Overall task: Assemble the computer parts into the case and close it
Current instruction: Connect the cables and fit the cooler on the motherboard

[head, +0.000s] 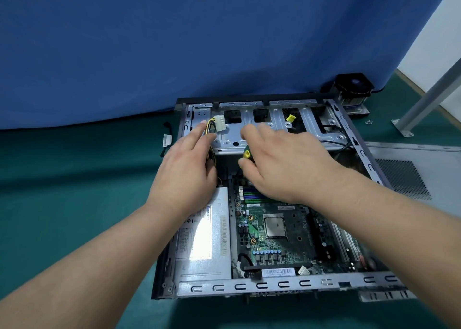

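Note:
An open computer case [249, 285] lies flat on a green mat. Inside it sit a silver power supply [202, 241] at the left and a green motherboard [277, 231] with a bare CPU. My left hand [187, 164] reaches over the power supply and holds a bundle of yellow and black wires [210, 129] ending in a white connector [220, 124] against the metal drive cage [277, 126]. My right hand [282, 164] grips a green and yellow screwdriver [246, 154] below the cage; its tip is hidden.
The case's side panel [409, 169] with a mesh vent lies to the right. A black CPU cooler [351, 89] stands behind the case's far right corner, with small screws [368, 122] nearby. A loose black cable [166, 139] lies left of the case. A metal post [429, 99] stands right.

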### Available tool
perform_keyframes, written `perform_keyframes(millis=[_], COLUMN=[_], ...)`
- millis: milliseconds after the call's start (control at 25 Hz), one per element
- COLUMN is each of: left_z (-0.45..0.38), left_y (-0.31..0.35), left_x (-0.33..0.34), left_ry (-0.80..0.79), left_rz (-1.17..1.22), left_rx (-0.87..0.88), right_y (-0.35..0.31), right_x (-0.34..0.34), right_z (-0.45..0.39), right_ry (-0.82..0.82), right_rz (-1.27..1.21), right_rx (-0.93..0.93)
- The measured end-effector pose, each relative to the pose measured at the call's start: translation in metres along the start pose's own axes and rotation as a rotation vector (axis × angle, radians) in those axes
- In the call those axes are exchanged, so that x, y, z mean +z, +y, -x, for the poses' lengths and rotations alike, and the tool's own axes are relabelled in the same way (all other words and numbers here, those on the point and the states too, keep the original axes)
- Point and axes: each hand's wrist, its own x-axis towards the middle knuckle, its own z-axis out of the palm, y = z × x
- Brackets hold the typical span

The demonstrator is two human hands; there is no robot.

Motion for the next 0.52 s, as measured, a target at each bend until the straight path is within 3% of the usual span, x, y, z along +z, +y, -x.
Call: perform_keyframes(millis=[120,240,440,520], left_z=[-0.001,-0.003,0.022,0.05], left_y=[-0.002,-0.003,0.01,0.015], left_x=[0.003,0.005,-0.005,-0.007], left_ry=[0.021,0.006,-0.062,-0.099], left_rz=[-0.007,-0.05,-0.18,-0.205], left_rx=[0.009,0.008,0.001,0.04], right_y=[0.006,0.012,0.021,0.025], right_x=[0.002,0.002,-0.012,-0.018], right_z=[0.0,0.0,0.004,0.003], right_ry=[-0.029,-0.045,-0.21,-0.268], right_rz=[-0.009,0.075,-0.156,-0.129], right_rx=[-0.086,0.049,0.043,0.008])
